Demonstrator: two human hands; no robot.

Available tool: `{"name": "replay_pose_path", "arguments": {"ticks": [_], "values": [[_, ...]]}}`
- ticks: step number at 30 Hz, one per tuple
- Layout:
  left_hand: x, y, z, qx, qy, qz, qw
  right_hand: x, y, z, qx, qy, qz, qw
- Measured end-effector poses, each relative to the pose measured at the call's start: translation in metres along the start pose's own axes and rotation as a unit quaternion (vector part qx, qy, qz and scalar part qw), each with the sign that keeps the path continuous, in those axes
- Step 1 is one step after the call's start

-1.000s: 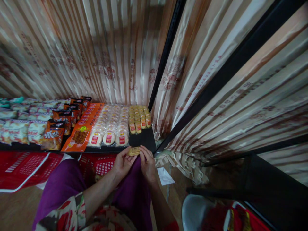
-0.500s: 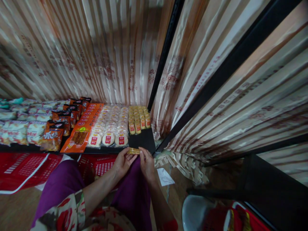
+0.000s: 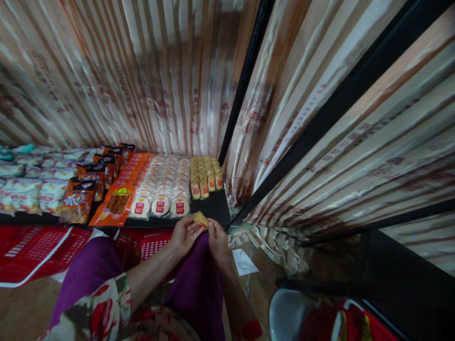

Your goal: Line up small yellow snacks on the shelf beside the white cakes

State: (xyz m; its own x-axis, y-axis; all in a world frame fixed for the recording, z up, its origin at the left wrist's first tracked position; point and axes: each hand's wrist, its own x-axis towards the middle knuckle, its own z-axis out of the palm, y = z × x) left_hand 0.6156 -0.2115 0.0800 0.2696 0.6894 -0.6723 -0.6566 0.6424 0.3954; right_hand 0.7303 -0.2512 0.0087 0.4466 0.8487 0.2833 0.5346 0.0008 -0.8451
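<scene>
Beyond the right hand (image 3: 217, 242), the black shelf (image 3: 209, 205) offers room until yellow packets (image 3: 204, 188) block it.

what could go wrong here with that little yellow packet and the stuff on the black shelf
The small yellow packet is held between the left hand and right hand, near the front edge of the black shelf, so it might slip and drop. The grouped yellow packets sit close together, so one nudge could disarrange several. The flat orange packet reaches the front edge, where a brush could shift it.
</scene>
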Motion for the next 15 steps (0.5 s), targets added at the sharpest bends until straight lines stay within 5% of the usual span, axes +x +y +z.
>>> {"name": "replay_pose_path", "arguments": {"ticks": [9,15], "values": [[0.006,0.002,0.008,0.012,0.000,0.015,1.000,0.000,-0.002,0.004,-0.014,0.008,0.016,1.000],[0.007,0.002,0.020,0.006,-0.002,0.032,0.999,0.007,0.000,0.006,-0.049,0.022,-0.035,0.998]]}}
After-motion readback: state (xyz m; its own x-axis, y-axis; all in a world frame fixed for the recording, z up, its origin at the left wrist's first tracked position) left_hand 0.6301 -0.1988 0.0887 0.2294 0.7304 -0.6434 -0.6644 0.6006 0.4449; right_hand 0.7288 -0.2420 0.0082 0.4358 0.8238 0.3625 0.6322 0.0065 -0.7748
